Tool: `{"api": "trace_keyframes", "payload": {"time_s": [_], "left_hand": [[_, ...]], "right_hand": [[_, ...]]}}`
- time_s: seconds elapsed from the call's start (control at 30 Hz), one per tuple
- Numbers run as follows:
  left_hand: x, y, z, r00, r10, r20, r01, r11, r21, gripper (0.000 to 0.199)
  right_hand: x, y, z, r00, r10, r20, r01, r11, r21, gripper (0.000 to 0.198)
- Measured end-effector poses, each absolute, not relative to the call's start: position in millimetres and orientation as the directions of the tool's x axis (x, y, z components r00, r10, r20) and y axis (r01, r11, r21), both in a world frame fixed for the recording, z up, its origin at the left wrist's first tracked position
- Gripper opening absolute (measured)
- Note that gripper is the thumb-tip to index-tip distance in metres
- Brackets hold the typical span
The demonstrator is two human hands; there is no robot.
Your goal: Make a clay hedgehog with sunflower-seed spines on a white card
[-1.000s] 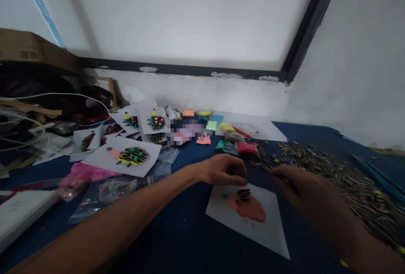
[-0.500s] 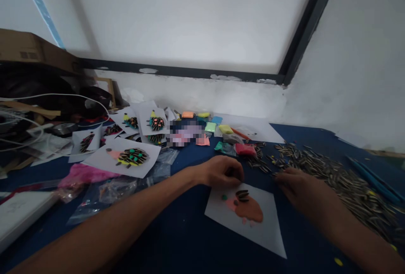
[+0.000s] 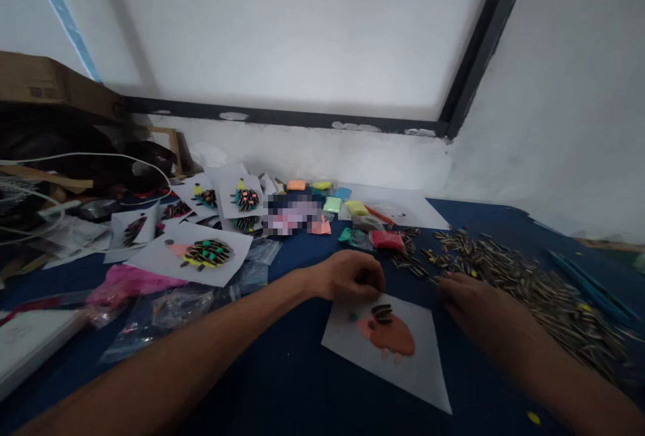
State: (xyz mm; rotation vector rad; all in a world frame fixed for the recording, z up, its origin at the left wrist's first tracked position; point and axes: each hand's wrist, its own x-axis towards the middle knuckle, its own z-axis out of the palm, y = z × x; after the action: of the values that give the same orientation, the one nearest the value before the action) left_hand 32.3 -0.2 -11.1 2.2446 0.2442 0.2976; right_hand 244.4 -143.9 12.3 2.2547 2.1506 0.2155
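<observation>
A white sheet of paper (image 3: 403, 382) lies on the blue table in front of me. Flattened orange-brown clay (image 3: 396, 338) forms a hedgehog-like body on it, with a pink snout, a green dot and small pink feet. Several striped sunflower seeds (image 3: 383, 313) stick up at the body's upper edge. My left hand (image 3: 355, 276) rests at the sheet's top edge, fingers curled; what they hold, if anything, is hidden. To the right of the sheet, my right hand (image 3: 468, 296) has its fingers pinched together at the near edge of a sunflower seed pile (image 3: 534, 295). Its fingertips are partly hidden.
Finished seed-and-clay hedgehog sheets (image 3: 151, 258) lie at the left. Coloured clay packets, including a red one (image 3: 387, 240), sit at the back beside a white sheet (image 3: 420, 207). Plastic bags (image 3: 186, 308) and a white box (image 3: 35, 349) are at left, a blue pouch (image 3: 594, 288) at right.
The whole view has shifted slightly, so things appear a little further left. Both hands stay in nearly the same places, the right one still at the seed pile's edge.
</observation>
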Motion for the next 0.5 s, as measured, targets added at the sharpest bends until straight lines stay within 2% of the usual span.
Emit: {"api": "trace_keyframes", "payload": {"time_s": [0.13, 0.2, 0.37, 0.43, 0.5], "left_hand": [[32, -2, -9, 0.948, 0.300, 0.112, 0.106, -0.625, 0.773, 0.016], [32, -2, -8, 0.947, 0.301, 0.114, 0.108, -0.632, 0.767, 0.015], [33, -2, -4, 0.948, 0.297, 0.115, 0.107, -0.637, 0.763, 0.012], [33, -1, -5, 0.950, 0.288, 0.119, 0.095, -0.632, 0.769, 0.012], [34, -1, -6, 0.951, 0.285, 0.124, 0.087, -0.626, 0.775, 0.012]], "right_hand": [[236, -144, 15, 0.080, 0.991, 0.107, 0.991, -0.091, 0.101, 0.018], [231, -145, 17, 0.089, 0.988, 0.123, 0.995, -0.094, 0.032, 0.015], [218, -149, 24, -0.011, 0.982, 0.189, 0.940, 0.075, -0.333, 0.022], [214, -152, 26, -0.032, 0.987, 0.158, 0.881, 0.102, -0.461, 0.024], [211, -154, 27, -0.042, 0.994, 0.103, 0.841, 0.091, -0.533, 0.023]]}}
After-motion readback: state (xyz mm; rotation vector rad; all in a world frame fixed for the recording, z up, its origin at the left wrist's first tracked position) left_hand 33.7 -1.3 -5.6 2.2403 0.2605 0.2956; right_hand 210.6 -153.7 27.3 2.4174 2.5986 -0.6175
